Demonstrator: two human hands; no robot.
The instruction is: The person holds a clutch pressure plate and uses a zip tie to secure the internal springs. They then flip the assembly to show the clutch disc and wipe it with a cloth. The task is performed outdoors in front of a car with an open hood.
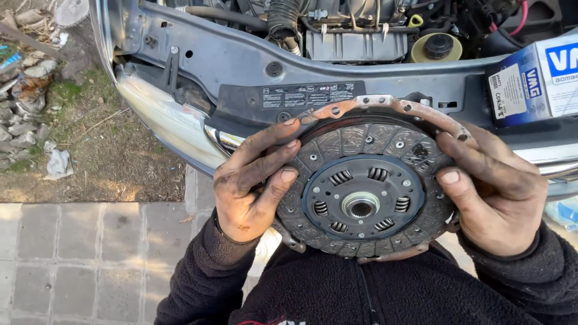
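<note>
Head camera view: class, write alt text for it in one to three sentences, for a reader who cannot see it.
Two grimy hands, left hand and right hand, hold a round clutch disc set against a rusty pressure plate. Behind it is a car's open engine bay, with a blue and white box resting on the front panel.

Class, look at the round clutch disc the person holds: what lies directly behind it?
Behind the clutch disc a rusty metal plate shows only as a rim with bolt holes; the disc covers its centre. Both hands, left hand and right hand, grip the pair.

Clutch disc (361, 189) between 2 grimy hands (250, 183)
</note>
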